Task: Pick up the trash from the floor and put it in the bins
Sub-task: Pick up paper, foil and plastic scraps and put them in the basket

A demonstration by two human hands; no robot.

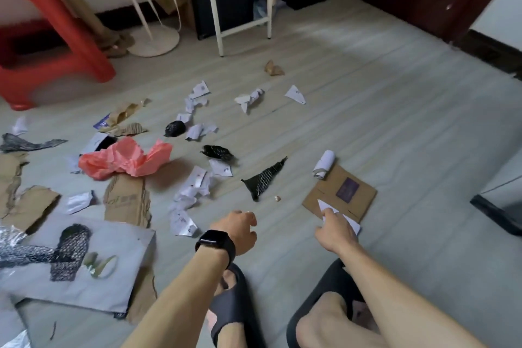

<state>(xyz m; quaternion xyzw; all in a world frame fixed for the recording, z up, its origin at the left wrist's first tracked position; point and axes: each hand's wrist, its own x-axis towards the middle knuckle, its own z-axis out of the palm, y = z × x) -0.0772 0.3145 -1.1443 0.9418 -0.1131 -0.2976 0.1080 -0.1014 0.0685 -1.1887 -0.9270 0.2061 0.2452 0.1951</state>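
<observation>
A white paper scrap [327, 206] lies at about 1 o'clock from your feet, on the near edge of a flat cardboard piece [330, 188] with a purple label. Your right hand [337, 230] reaches down onto the scrap, fingertips on its near end; whether they have pinched it or only touch it cannot be told. Your left hand [240, 230], with a black smartwatch [214, 244] on the wrist, hangs at 12 o'clock with fingers loosely curled, holding nothing

The scrap looks thin, very light and limp, and it lies flat, so it will likely slide on the card rather than lift. Nip it at a raised corner or the near edge. The card beneath looks stiff and light, best taken by an edge

Just beyond the card, at 1 o'clock, sits a rolled white paper [324, 162]. At 12 o'clock lie a black mesh scrap [265, 178] and a tiny pale crumb [277, 198]. Crumpled white papers [192, 192] trail off at 11 o'clock, with crumpled pink tissue [124, 159] at 10 o'clock and torn brown cardboard and a grey mailer bag [84, 257] at 9 o'clock. A red plastic stool [50, 45] stands far off at 10 o'clock. No bin can be plainly made out, so most of the job appears left to do
</observation>
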